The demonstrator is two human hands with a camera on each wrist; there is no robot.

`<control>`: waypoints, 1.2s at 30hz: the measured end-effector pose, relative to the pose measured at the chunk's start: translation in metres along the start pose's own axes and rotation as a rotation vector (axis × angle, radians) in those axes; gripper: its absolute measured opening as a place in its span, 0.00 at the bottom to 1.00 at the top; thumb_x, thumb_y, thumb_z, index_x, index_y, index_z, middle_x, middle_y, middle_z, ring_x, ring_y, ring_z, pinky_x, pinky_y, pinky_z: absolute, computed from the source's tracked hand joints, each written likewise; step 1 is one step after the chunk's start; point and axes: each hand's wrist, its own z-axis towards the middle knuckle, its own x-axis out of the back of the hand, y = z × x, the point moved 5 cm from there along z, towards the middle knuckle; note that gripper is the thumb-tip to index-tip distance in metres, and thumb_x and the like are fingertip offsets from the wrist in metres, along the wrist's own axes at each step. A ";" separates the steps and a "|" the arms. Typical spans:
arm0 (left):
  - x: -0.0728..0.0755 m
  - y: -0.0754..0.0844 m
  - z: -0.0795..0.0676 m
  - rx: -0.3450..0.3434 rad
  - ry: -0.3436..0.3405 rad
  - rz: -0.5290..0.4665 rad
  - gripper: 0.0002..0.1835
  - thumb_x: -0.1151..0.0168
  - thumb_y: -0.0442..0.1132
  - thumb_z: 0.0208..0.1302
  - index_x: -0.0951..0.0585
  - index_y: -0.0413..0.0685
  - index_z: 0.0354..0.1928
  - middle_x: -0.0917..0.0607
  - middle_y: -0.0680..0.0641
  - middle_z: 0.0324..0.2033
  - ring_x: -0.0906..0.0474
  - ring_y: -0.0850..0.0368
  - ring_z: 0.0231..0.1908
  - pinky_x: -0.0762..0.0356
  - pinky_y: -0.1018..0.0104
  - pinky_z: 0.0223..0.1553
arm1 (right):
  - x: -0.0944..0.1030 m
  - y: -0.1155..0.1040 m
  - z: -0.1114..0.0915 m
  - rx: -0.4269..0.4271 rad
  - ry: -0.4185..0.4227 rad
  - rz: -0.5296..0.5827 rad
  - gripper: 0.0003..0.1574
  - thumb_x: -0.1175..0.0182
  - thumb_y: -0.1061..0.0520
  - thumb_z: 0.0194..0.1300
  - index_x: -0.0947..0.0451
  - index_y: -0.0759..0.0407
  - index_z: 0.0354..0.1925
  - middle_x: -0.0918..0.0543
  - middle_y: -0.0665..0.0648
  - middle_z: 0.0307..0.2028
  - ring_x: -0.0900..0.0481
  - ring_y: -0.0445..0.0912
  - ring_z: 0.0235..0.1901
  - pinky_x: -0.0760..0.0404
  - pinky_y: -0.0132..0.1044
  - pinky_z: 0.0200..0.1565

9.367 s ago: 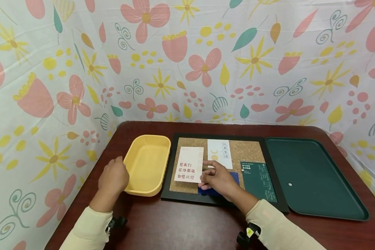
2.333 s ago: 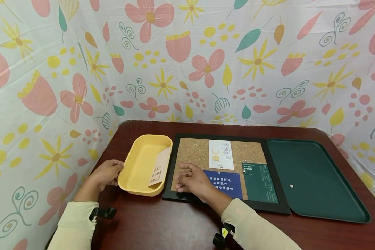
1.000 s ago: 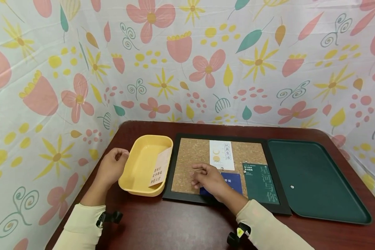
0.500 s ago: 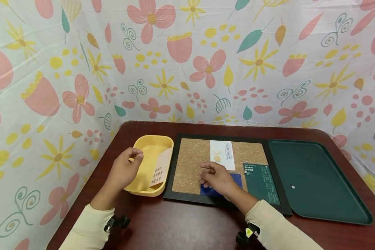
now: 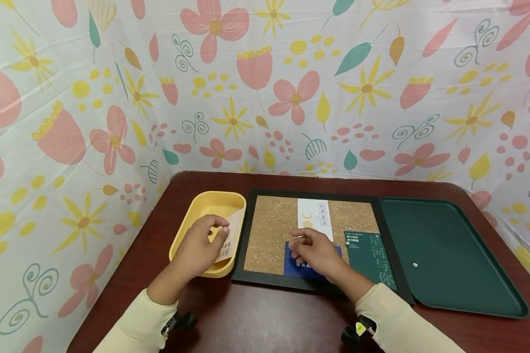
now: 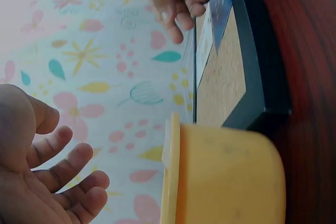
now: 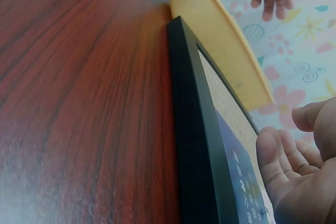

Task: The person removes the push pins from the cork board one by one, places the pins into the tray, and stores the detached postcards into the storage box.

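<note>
My left hand (image 5: 198,250) hovers over the yellow bin (image 5: 218,195), its fingers loosely bent around nothing. Inside that bin leans a pale pink card (image 5: 235,226) with red lettering, partly hidden by the hand. My right hand (image 5: 318,252) is above a blue card (image 5: 291,267) on the cork board (image 5: 267,230) and covers part of it. Its fingers are relaxed, and the right wrist view shows thumb and fingers (image 7: 289,153) apart with nothing between them. Also on the board are a white card (image 5: 320,211) with a moon print and a dark green card (image 5: 364,255).
A dark green tray (image 5: 450,245) stands to the right of the board, with one small silvery piece (image 5: 415,264) in it. The board's black frame (image 5: 274,282) sits between bin and tray. Brown tabletop (image 5: 265,318) runs along the front; a floral cloth (image 5: 291,137) hangs behind.
Earlier my right hand held the pink card over the board; it is now in the bin. My left hand left the bin's edge and moved right over it. The right hand shifted right.
</note>
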 end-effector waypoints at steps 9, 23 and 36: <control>-0.018 0.020 -0.005 -0.127 -0.044 0.005 0.03 0.37 0.36 0.72 0.18 0.51 0.45 0.17 0.54 0.45 0.23 0.52 0.51 0.24 0.51 0.52 | 0.011 0.002 0.001 0.031 0.018 -0.023 0.24 0.39 0.63 0.73 0.26 0.68 0.64 0.14 0.66 0.42 0.15 0.54 0.34 0.14 0.40 0.35; -0.056 0.038 -0.021 -0.321 -0.217 0.107 0.11 0.39 0.43 0.75 0.19 0.48 0.53 0.18 0.50 0.55 0.25 0.55 0.60 0.27 0.53 0.62 | 0.029 0.004 -0.001 0.069 0.055 -0.163 0.23 0.40 0.63 0.72 0.26 0.70 0.63 0.13 0.63 0.41 0.16 0.52 0.34 0.15 0.41 0.35; -0.086 0.042 -0.032 -0.441 -0.374 0.240 0.28 0.52 0.56 0.80 0.24 0.46 0.70 0.25 0.46 0.69 0.35 0.50 0.72 0.37 0.50 0.70 | 0.039 0.000 -0.002 0.136 0.117 -0.376 0.20 0.38 0.61 0.72 0.22 0.66 0.60 0.12 0.54 0.39 0.16 0.46 0.35 0.20 0.40 0.34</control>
